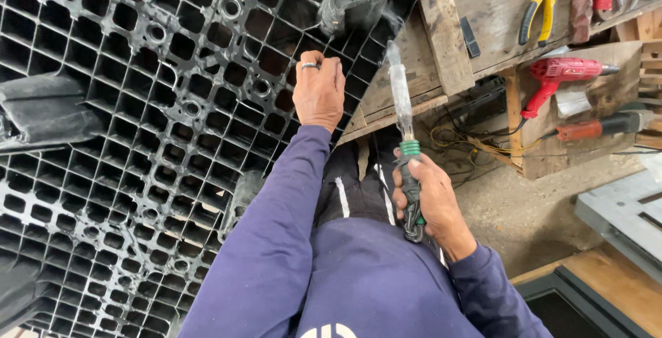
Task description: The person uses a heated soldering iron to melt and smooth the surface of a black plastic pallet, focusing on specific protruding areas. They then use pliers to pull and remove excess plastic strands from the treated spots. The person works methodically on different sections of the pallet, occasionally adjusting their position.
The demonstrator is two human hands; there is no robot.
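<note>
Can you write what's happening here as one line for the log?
left hand: gripping edge of black plastic grid pallet | right hand: holding green-collared tool, tip up | wooden bench: yellow pliers, red drill

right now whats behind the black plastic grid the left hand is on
Through the cells of the black grid only darkness shows. At its right edge, where the left hand grips, a wooden board sticks out from behind. The rest is covered.
</note>
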